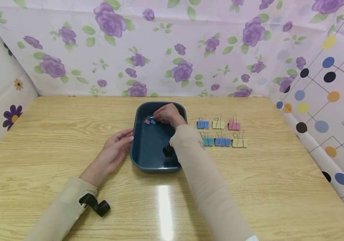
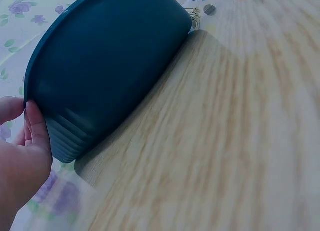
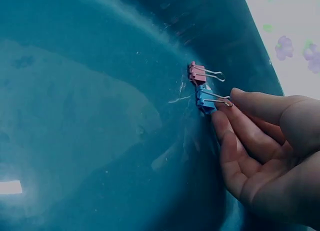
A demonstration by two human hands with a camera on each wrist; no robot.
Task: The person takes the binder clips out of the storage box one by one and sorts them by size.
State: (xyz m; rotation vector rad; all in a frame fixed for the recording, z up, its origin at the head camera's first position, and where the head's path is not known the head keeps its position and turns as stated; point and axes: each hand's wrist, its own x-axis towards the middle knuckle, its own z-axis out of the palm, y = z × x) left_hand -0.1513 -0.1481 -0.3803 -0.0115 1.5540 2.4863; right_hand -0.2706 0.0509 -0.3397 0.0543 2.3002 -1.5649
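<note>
Right hand's grip pinched on blue clip inside tray, pink clip just beside.

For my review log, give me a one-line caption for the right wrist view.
Right hand fingers at a blue binder clip beside a pink clip inside the dark blue tray.

Right hand inside dark blue tray, fingertips at blue clip beside pink clip. Left hand against tray's left wall. Six clips on desk just right of tray.
</note>
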